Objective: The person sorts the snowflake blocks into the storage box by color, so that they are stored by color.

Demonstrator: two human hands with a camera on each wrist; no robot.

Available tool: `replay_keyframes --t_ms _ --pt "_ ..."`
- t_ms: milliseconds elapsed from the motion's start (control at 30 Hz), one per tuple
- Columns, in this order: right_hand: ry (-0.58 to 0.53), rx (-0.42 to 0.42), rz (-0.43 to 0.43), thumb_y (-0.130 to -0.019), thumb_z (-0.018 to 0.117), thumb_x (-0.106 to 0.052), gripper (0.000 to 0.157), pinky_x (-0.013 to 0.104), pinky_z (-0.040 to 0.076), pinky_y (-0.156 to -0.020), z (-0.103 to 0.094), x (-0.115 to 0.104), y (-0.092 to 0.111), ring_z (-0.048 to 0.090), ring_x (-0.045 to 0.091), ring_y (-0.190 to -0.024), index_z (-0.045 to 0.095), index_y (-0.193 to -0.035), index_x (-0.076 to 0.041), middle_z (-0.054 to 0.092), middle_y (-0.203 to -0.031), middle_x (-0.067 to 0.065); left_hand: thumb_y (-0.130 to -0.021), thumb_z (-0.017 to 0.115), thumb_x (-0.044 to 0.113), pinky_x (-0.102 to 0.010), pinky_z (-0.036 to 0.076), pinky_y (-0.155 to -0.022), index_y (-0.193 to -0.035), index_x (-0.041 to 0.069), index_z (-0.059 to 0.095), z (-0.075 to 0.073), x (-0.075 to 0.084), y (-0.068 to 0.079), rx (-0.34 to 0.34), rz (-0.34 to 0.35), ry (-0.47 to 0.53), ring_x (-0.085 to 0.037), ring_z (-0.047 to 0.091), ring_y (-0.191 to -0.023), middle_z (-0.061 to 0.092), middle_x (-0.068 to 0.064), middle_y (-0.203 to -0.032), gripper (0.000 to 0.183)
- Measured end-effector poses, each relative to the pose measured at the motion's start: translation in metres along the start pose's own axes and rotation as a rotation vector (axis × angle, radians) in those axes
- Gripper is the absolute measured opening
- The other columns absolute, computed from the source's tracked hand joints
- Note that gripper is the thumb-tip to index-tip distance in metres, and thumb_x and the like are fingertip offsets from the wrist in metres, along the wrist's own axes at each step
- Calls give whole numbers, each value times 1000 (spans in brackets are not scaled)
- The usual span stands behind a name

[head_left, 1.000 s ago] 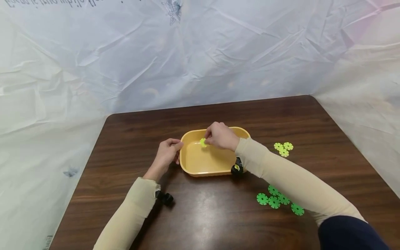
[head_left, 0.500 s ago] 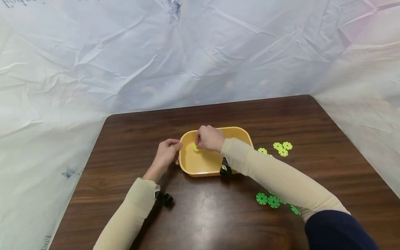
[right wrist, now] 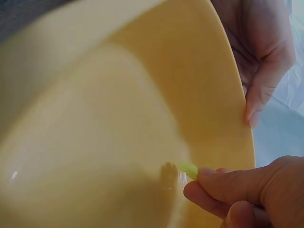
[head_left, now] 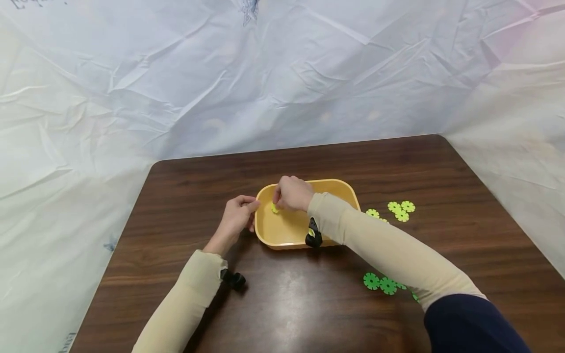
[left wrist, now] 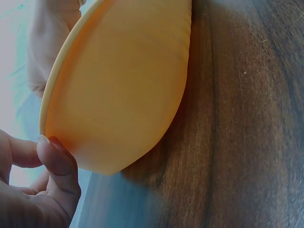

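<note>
A yellow oblong plastic tray (head_left: pixel 287 229) with raised walls sits mid-table. My left hand (head_left: pixel 235 218) pinches its left rim between thumb and fingers, which the left wrist view shows close up at the tray wall (left wrist: pixel 118 90). Over the tray's left part, my right hand (head_left: pixel 293 193) pinches a small yellow-green notched disc (head_left: pixel 275 208). In the right wrist view the disc (right wrist: pixel 188 170) is edge-on between thumb and index finger, low by the tray's floor, beside its own shadow or reflection. My right forearm covers the tray's right front part.
Several yellow-green notched discs (head_left: pixel 401 215) lie right of the tray, some partly behind the right sleeve (head_left: pixel 375 238). Several green discs (head_left: pixel 388 285) lie nearer the front, also partly covered. A pale printed sheet (head_left: pixel 282 88) hangs behind the dark wooden table (head_left: pixel 212 171).
My right hand has moved left and lower into the tray with the disc pinched in it. More yellow-green discs show beside the sleeve, fewer green ones. The left hand stays at the rim.
</note>
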State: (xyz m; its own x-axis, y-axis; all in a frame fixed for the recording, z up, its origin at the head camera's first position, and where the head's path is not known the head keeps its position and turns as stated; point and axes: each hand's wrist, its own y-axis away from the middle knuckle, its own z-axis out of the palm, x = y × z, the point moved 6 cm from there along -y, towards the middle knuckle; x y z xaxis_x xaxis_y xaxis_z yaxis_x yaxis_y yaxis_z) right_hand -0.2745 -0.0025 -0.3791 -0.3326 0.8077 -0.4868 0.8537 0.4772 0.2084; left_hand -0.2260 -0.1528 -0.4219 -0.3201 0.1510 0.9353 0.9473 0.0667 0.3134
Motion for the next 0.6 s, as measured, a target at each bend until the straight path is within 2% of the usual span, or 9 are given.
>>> replay_keyframes --t_ms 300,600 --pt "23 -38 30 -82 76 -15 5 32 48 -67 3 2 -4 60 14 -75 76 -85 -19 67 -83 -8 -96 61 16 -25 45 -41 -116 -1 57 0 1 1 3 5 -4 -16 50 -49 58 -16 -80 26" --pt "60 -100 39 -85 72 -10 18 32 50 -71 8 4 -4 61 14 -82 76 -100 -17 69 -96 -6 -96 61 17 -25 46 -41 -116 0 57 2 1 2 7 -3 -16 -16 51 -50 57 -14 -80 26"
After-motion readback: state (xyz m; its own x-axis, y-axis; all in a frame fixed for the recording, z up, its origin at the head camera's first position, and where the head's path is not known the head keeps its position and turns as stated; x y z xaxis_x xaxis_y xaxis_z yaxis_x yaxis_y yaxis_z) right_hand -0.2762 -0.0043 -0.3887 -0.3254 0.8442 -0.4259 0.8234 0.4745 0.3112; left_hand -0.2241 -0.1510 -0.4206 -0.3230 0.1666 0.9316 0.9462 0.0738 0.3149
